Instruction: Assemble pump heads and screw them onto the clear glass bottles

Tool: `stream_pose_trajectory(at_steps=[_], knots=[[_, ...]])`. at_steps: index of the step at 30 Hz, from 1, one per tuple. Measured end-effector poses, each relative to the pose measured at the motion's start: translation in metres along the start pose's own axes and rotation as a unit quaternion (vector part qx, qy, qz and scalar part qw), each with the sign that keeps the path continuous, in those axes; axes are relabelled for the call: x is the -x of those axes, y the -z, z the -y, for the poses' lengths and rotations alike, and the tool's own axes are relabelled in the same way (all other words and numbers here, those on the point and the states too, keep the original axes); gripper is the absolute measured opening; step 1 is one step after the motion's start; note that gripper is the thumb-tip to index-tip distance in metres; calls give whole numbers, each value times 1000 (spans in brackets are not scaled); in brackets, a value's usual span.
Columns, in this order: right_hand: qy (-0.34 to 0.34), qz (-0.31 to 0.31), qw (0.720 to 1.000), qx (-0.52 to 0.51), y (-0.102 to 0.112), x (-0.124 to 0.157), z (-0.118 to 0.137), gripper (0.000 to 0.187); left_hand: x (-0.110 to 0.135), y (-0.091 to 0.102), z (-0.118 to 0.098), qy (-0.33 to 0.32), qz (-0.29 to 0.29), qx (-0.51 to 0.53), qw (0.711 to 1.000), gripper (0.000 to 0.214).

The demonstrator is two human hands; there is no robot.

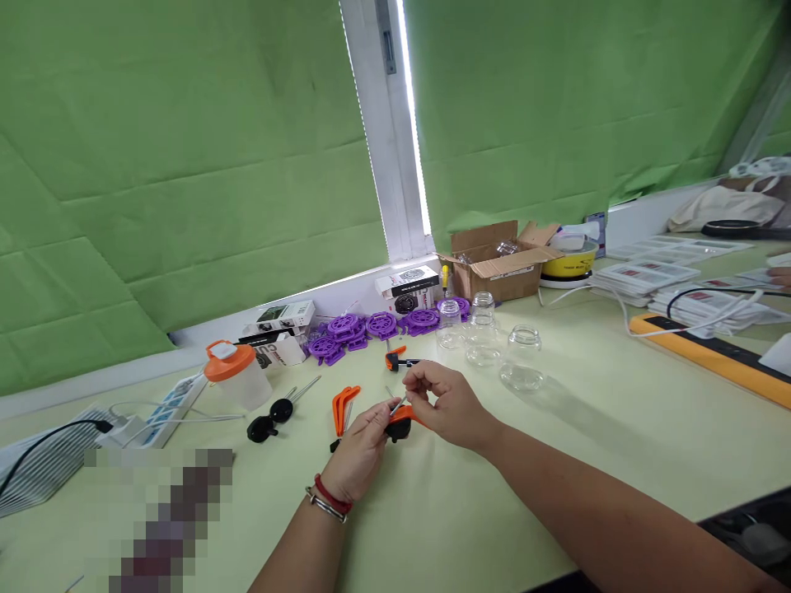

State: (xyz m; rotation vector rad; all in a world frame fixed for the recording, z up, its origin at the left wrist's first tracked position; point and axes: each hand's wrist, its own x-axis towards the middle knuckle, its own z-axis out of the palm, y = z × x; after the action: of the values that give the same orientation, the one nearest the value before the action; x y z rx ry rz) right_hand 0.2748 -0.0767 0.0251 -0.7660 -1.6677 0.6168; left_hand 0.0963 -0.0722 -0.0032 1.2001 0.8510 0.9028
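Observation:
My left hand (362,449) and my right hand (446,405) meet over the pale green table (470,494). Together they hold a small black and orange part (401,424) with a thin metal rod sticking up from it. The left fingers pinch the rod from the left. The right fingers curl over the part from the right. Just left of my hands lie orange plastic pieces (344,405). A black piece with metal rods (275,416) lies further left. Another orange and black piece (396,358) lies just behind my hands.
Three clear glass jars (488,342) stand behind my right hand. Purple plastic wheels (371,328), small boxes (281,329) and an open cardboard box (498,263) line the back edge. An orange-lidded cup (238,375) and a power strip (166,408) sit at the left. Stacked cards (655,280) lie at the right.

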Motion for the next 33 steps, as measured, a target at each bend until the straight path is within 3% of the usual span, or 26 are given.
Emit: stream_pose_trajectory(at_steps=[8, 19, 33], knots=[[66, 40, 996, 42, -2, 1, -1, 11, 2, -5, 0, -22, 14, -69, 997, 31], [169, 55, 980, 95, -2, 0, -2, 20, 2, -10, -5, -20, 63, -33, 997, 28], [159, 48, 982, 92, 0, -1, 2, 17, 6, -19, -11, 6, 87, 11, 996, 31]])
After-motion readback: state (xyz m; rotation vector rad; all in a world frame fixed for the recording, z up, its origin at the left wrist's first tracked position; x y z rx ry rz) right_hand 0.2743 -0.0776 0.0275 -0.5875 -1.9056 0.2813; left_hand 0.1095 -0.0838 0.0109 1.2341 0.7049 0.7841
